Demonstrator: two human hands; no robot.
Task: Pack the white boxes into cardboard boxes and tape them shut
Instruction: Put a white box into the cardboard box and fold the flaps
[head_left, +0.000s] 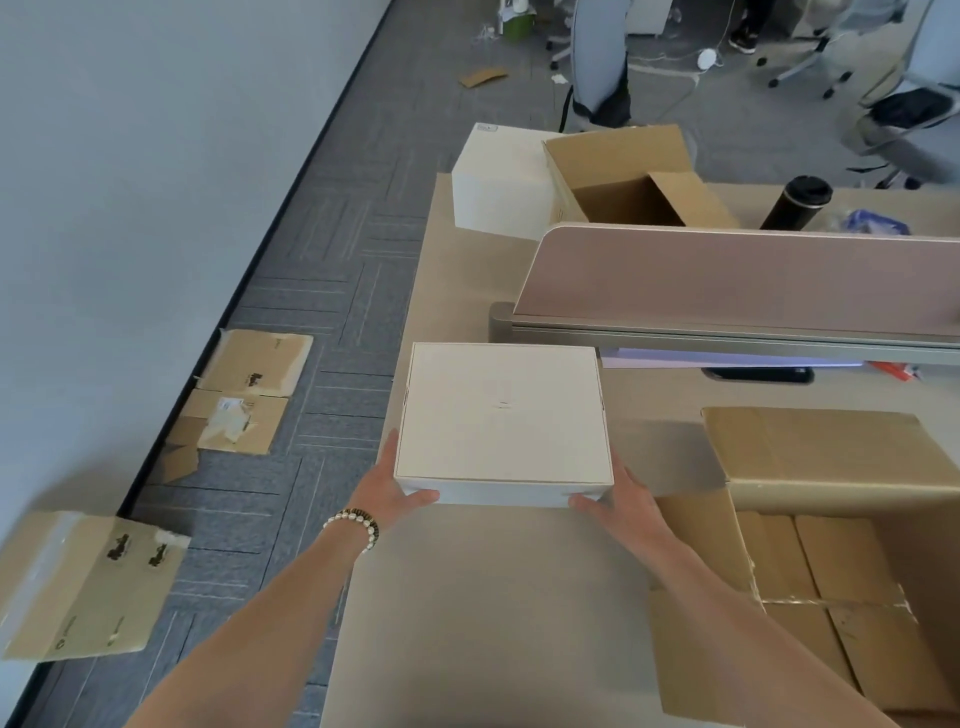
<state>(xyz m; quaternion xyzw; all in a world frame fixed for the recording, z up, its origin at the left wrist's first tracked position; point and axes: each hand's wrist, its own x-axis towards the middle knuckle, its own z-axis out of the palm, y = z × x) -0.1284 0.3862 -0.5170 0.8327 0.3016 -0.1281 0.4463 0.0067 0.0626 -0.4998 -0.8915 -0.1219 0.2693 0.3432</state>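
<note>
Both hands hold the flat white box (501, 421) at its near corners, left grip (387, 486) and right grip (621, 501) pinching its edges above the surface (467, 613). Keep it level and square while carrying it right to the open cardboard box (831, 566).

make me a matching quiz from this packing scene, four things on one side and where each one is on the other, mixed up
Things:
1. flat white box
2. tall white box
3. black bottle
4. flattened cardboard

Places:
A. on the carpet by the wall
B. behind the desk divider
C. between both hands, left hand and right hand
D. at the table's far end, beside an open cardboard box

Pairs: 1-C, 2-D, 3-B, 4-A
</note>
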